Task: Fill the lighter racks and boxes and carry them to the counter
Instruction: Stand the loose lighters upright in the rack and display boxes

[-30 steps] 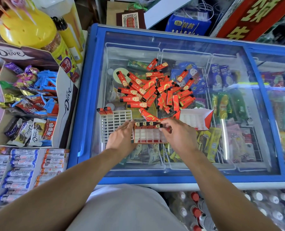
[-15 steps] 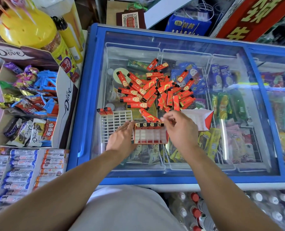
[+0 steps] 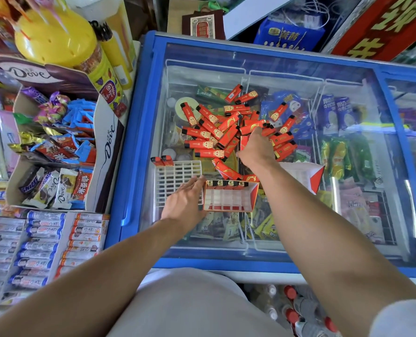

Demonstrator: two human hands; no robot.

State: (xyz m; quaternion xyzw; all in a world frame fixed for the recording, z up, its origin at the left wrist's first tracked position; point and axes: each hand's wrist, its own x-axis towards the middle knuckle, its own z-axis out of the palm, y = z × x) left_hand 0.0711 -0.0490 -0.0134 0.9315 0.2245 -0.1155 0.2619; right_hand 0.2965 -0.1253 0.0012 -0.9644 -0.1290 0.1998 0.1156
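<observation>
Right hand [image 3: 256, 147] reaching into lighter pile [image 3: 228, 128], grasp unclear; left hand [image 3: 186, 203] resting flat, steadying box [image 3: 230, 197]. Advice: lift one lighter, seat upright beside filled row.

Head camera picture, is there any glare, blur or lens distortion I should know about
Head view: bright daylight glare streaks across the freezer's glass lid, washing out goods beneath; wide-angle bending curves the blue freezer frame; the lighter pile is sharp, the bottles at the bottom edge soft.

arms: both bare, no watch/rings seen | r shoulder: pale grey sleeve edge [image 3: 401, 319] | lap: light beige garment [image 3: 190, 305]
</observation>
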